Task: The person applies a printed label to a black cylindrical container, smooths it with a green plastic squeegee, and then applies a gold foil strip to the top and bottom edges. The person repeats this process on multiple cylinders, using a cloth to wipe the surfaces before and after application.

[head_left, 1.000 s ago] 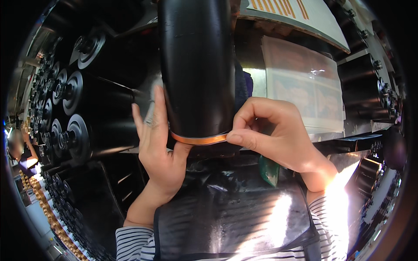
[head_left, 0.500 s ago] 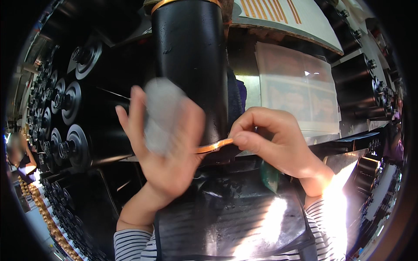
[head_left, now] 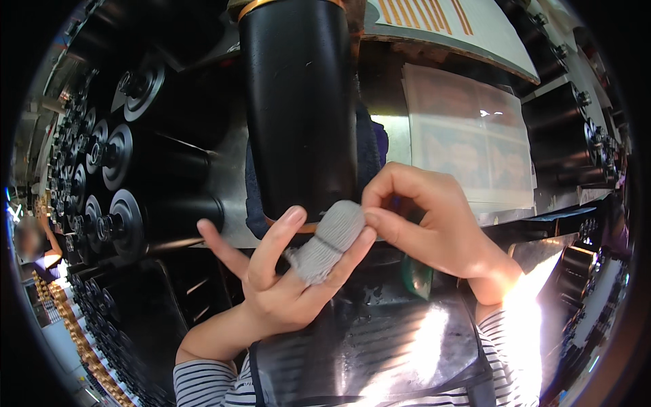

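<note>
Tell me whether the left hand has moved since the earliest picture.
Yes: judged against the pale sheets, the left hand has moved rightward, closer to them.

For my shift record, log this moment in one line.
left hand: fingers spread, wearing grey knitted finger cover; right hand: beside cover, hold hidden; smooth black cylinder: on dark-blue cloth

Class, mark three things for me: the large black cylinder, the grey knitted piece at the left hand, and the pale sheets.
Black cylinder point(head_left: 302, 112): head view, middle of its side.
Grey knitted piece point(head_left: 341, 225): head view, its rounded upper part.
Pale sheets point(head_left: 468, 144): head view, middle of the top sheet.
</note>
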Available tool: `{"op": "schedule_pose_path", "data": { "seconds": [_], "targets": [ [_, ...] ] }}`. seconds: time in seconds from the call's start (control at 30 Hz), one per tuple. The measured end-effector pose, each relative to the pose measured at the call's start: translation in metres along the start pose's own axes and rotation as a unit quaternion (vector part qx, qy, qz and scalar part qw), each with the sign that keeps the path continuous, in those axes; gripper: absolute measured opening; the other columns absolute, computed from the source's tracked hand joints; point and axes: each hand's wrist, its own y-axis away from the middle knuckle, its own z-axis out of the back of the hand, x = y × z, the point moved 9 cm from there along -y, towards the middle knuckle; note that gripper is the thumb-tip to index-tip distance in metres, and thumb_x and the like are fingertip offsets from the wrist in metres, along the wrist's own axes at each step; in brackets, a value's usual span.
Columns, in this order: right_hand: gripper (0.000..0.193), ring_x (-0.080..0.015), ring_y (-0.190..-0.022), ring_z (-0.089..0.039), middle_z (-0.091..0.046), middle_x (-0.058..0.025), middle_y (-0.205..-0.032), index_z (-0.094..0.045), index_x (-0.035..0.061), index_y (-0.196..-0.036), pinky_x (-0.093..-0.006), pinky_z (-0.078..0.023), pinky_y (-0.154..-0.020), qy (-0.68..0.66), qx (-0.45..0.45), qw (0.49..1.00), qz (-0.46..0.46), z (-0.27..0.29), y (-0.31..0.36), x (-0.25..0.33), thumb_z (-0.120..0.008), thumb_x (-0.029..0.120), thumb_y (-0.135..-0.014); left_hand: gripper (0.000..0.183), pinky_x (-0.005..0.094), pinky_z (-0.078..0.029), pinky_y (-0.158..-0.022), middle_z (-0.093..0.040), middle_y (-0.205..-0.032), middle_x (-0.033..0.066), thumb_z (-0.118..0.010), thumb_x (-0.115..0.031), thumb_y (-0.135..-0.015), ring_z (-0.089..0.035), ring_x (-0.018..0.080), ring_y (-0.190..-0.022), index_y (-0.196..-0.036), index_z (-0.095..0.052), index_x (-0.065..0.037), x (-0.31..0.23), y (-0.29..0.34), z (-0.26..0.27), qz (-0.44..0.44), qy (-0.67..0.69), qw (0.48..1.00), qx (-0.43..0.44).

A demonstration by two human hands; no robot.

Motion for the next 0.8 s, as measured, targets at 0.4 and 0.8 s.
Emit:
{"op": "schedule_pose_path", "data": {
  "seconds": [0.4, 0.8],
  "targets": [
    [0.052, -0.0103, -0.053, -0.044, -0.044, 0.0035, -0.06, -0.07, 0.0064, -0.111, -0.0208, -0.035, -0.041, 0.353, -0.101, 0.842, 0.395, -0.018, 0.045, 0.032, -0.067, 0.007, -0.059, 0.093, 0.0343, -0.044, -0.101, -0.024, -0.152, 0.0206, -0.069, -0.005, -0.082, -0.043, 0.0279, -0.13, -0.15, -0.006, 0.0, 0.06, -0.026, -0.02, 0.239, 0.564, 0.79, 0.033],
    [0.055, -0.0085, -0.05, -0.041, -0.038, 0.0042, -0.057, -0.072, 0.0063, -0.107, -0.0196, -0.031, -0.038, 0.329, -0.092, 0.838, 0.424, -0.016, 0.042, 0.036, -0.065, 0.008, -0.053, 0.091, 0.0389, -0.041, -0.105, -0.015, -0.154, 0.019, -0.062, -0.001, -0.086, -0.038, 0.0276, -0.134, -0.15, 0.001, -0.002, 0.055, -0.027, -0.025, 0.293, 0.654, 0.698, 0.012]
  ]
}}
